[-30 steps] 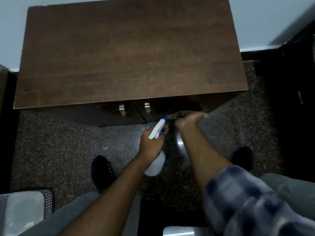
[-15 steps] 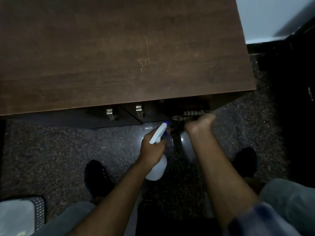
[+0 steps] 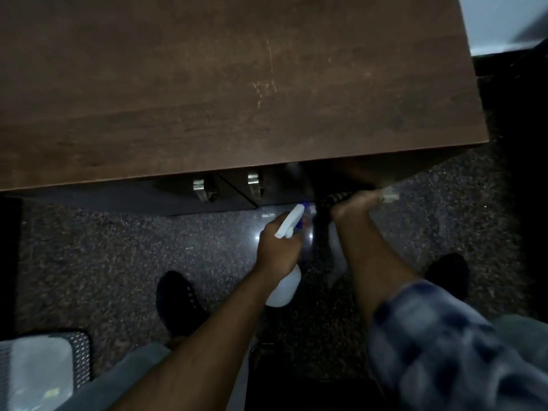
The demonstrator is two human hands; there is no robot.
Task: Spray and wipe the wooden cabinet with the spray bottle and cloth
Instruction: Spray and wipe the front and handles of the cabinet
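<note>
Wiping in hand: right hand (image 3: pixel 353 206) clenches the cloth (image 3: pixel 333 198) against the front of the cabinet (image 3: pixel 237 84), left hand (image 3: pixel 278 250) grips the spray bottle (image 3: pixel 283 292) just beside it; next move likely calls for a sideways sweep.

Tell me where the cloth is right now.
In the head view, the cloth is right of centre, gripped by the right hand at the cabinet front, just right of the two metal handles and the spray bottle.
</note>
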